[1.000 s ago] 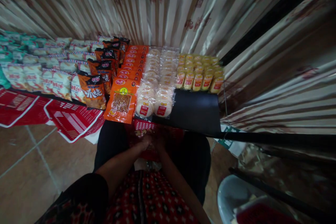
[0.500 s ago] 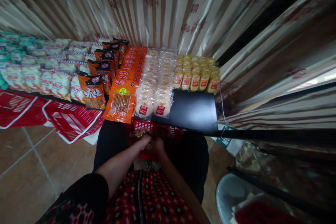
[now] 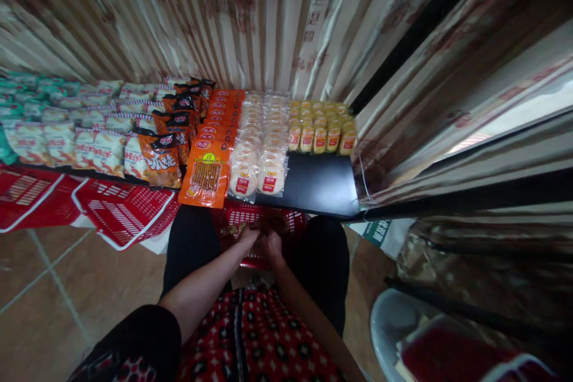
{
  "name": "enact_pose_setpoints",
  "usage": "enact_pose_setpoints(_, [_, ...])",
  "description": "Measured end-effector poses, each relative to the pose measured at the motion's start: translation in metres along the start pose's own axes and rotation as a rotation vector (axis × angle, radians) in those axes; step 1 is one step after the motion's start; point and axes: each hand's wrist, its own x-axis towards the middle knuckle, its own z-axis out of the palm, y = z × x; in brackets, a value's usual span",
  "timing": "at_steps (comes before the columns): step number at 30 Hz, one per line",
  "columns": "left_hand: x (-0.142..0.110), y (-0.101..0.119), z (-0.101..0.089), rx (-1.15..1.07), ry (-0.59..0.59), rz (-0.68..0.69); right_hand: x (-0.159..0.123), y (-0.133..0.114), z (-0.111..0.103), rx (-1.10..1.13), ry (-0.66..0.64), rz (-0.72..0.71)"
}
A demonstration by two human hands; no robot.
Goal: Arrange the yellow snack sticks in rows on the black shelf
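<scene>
My left hand and my right hand are close together over a red basket between my knees. Both look closed, with the fingers bent inward. Whatever they hold is lost in shadow and blur. Small brownish wrapped pieces show in the basket beside my left hand. Just beyond, on a black shelf, orange snack packets stand in a row. Next to them are clear-wrapped round rice crackers and small yellow packs.
White snack bags and orange-black bags fill the shelf's left part. Another red basket with a white handle sits below it. A pleated curtain hangs behind. At lower right is a pale round tub.
The view has tilted and shifted slightly, so the shelf's right end appears further left. My hands stay together over the basket, with only slight movement.
</scene>
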Motion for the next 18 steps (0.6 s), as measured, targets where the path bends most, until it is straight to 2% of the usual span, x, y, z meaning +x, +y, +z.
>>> enact_pose_setpoints(10, [-0.018,-0.002,-0.006,-0.05,0.042,0.041,-0.024,-0.011,-0.01,0.068,0.061,-0.033])
enact_pose_setpoints(18, [-0.03,0.002,-0.015,-0.074,-0.02,0.026,-0.033,-0.011,-0.019,0.149,0.103,-0.072])
